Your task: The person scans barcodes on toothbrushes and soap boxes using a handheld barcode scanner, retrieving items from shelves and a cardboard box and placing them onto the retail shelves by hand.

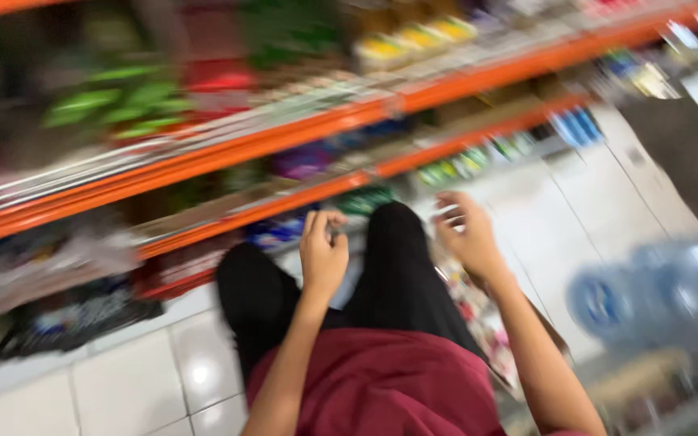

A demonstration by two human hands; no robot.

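Two bare hands are up in front of a shop shelf, and the picture is very blurry. The left hand (322, 257) is held over the left knee (254, 284). Its fingers are curled in and the thumb is tucked close, so the hand looks nearly shut. There may be something small and dark at the fingertips, but it is too blurry to tell if it holds anything. The right hand (466, 234) is up beside the right knee (397, 242). Its fingers are bent and spread a little, half open. I cannot tell if it holds anything either.

The person is crouched low, in black trousers and a dark red shirt (389, 387). Both knees point at the bottom shelf (284, 206), which has an orange front edge. Small packets (280, 230) in blue and green lie along this shelf, just past the left hand. The right hand is near the green and blue packs (478, 157) farther along the same shelf toward its right end.

A higher orange shelf (203, 157) holds green bags (123, 101) near its left end and yellow packs (418, 39) near its right end. The floor (131, 387) is white tile. Dark packets (74, 319) lie on it under the left end of the bottom shelf. Big blue water jugs (664, 291) stand at the right, well apart from the hands.
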